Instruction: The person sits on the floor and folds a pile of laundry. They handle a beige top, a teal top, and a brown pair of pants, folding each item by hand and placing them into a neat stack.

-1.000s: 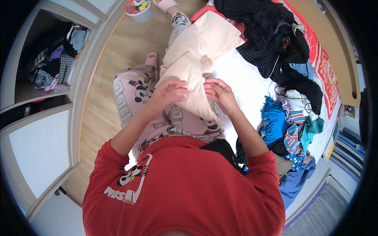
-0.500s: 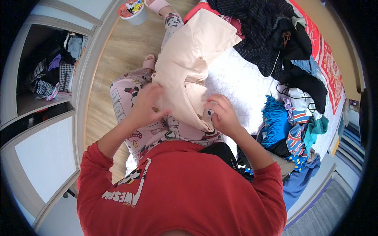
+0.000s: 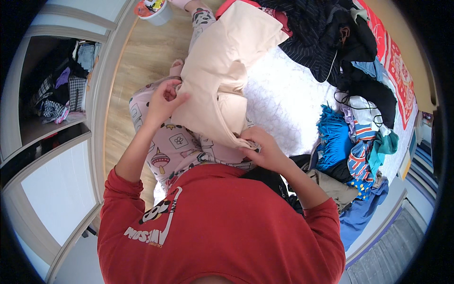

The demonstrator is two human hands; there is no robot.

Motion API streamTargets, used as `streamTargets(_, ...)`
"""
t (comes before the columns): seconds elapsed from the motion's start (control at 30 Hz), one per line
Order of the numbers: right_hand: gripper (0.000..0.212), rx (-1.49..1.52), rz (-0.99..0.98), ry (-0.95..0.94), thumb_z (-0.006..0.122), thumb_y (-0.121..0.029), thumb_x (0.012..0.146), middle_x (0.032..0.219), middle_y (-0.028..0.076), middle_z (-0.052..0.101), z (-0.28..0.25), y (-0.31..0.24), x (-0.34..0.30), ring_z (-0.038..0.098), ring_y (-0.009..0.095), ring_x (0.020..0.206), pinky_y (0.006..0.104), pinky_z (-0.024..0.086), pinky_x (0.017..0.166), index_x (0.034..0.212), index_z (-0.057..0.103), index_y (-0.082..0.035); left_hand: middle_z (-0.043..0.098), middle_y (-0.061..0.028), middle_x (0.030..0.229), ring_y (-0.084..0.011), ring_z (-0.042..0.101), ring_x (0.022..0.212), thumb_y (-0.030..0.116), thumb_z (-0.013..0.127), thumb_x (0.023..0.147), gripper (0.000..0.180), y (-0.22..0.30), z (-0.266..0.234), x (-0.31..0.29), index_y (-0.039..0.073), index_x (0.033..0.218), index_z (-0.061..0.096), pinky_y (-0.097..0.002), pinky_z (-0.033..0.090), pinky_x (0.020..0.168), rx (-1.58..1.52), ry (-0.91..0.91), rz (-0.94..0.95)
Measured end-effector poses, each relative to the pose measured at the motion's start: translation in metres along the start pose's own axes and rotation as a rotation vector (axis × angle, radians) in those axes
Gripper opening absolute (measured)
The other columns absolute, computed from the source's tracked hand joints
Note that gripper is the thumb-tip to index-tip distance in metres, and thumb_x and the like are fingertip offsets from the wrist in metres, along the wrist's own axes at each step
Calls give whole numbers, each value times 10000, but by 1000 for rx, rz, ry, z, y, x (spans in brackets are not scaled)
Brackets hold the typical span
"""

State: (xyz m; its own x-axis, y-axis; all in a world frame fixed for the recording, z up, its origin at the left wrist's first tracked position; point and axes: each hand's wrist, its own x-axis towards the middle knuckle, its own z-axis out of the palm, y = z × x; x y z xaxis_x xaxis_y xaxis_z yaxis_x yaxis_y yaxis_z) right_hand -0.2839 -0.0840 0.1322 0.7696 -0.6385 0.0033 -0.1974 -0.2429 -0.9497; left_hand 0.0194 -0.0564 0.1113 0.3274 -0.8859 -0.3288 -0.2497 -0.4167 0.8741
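Observation:
Pale beige pants (image 3: 213,66) lie spread over my lap and legs, their waistband end towards me and a folded-back flap at the middle. My right hand (image 3: 265,147) pinches the near right corner of the waistband between thumb and fingers. At the left edge of the cloth is my left hand (image 3: 163,105), its fingers curled and its thumb held apart over the fabric. No cloth shows gripped in it. Beneath the garment are my patterned pink pajama pants (image 3: 165,154).
A white sheet (image 3: 283,94) covers the bed beside me. Dark striped clothing (image 3: 307,38) is heaped at its far side. Closer on the right sits a mixed clothes pile with a blue fringed piece (image 3: 332,137). An open cupboard (image 3: 28,94) stands left; a white bucket (image 3: 158,16) is on the floor.
My right hand has closed on the waistband corner. My left hand has moved left and away from me, to the side edge of the pants.

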Motion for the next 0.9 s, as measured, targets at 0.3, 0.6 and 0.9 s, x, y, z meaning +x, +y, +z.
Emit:
streamTargets(0.3, 176, -192, -37, 56, 657, -124, 758, 760, 74, 577, 4, -5, 6, 546, 176, 705, 280, 421, 632, 853, 548, -24, 571, 24, 752, -32, 502, 654, 162, 692, 770, 215, 29, 1, 7, 23, 896, 586, -176, 400, 578, -312, 10, -87)
streamTargets(0.6, 145, 123, 569, 149, 584, -119, 794, 802, 127, 590, 7, -1, 25, 575, 219, 718, 314, 449, 634, 882, 523, -22, 563, -93, 1033, -253, 511, 1016, 8, 607, 664, 245, 16, -12, 4, 67, 898, 561, -372, 392, 881, 794, -131, 844)
streamTargets(0.9, 394, -660, -453, -267, 497, -115, 749, 1233, 67, 466, -27, 23, 49, 413, 271, 1172, 385, 314, 986, 1142, 519, -129, 393, -43, 1343, -264, 317, 1279, 107, 562, 685, 508, 1, -48, 33, 145, 1178, 443, -458, 236, 1060, 1060, -564, 1301)
